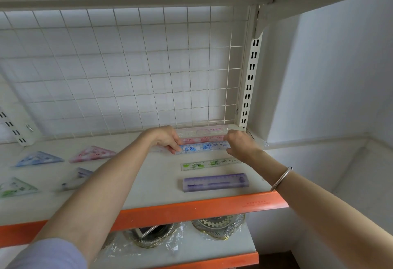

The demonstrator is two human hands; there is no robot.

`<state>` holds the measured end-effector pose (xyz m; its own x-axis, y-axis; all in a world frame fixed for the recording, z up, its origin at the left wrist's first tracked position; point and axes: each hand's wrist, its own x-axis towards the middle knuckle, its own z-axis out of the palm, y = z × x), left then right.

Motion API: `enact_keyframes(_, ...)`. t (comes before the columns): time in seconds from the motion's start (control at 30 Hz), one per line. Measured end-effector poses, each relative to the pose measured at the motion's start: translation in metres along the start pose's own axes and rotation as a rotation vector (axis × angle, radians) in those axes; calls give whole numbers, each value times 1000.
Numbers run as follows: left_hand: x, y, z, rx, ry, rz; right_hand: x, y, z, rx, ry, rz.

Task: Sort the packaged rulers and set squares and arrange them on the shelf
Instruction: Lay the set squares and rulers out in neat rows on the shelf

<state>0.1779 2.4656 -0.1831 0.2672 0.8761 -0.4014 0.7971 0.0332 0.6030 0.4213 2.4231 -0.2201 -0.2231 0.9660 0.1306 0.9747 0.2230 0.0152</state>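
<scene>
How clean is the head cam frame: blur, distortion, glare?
Head view: wide-angle distortion bends the orange shelf lip and leans the slotted upright; the set squares at far left are soft, while the blue ruler held between the left hand and right hand reads fairly sharp; light is soft and even, shadows faint; mild glare on the plastic wrap below.

Head-worn camera looks forward and down, close over the shelf point(148, 183)

The blue ruler point(204, 148) and the purple ruler point(215, 182) are seen to be of translucent plastic, glossily wrapped. The shelf point(153, 183) is finished in smooth matt off-white, its wire grid point(188, 48) is of white-coated metal, and the bracelet point(281, 178) is of polished metal.
</scene>
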Motion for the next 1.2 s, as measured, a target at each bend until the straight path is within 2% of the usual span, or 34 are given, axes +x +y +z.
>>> enact_keyframes(0.1, 3, -4, 2, 8, 59, 34, 2, 1, -1, -8, 1, 22)
enact_keyframes(0.27, -3, 0, 8, 209, 141, 184, 7, 2, -3, 6, -28, 59)
enact_keyframes(0.53, 3, -7, 21, 495, 240, 225, 13, 4, -3, 90, -54, 23)
enact_keyframes(0.8, 5, -7, 26, 584, 233, 212, 19, 13, -3, 202, -153, -29)
enact_keyframes(1.2, 7, -9, 24, 517, 188, 225, 19, 14, -5, 234, -201, -21)
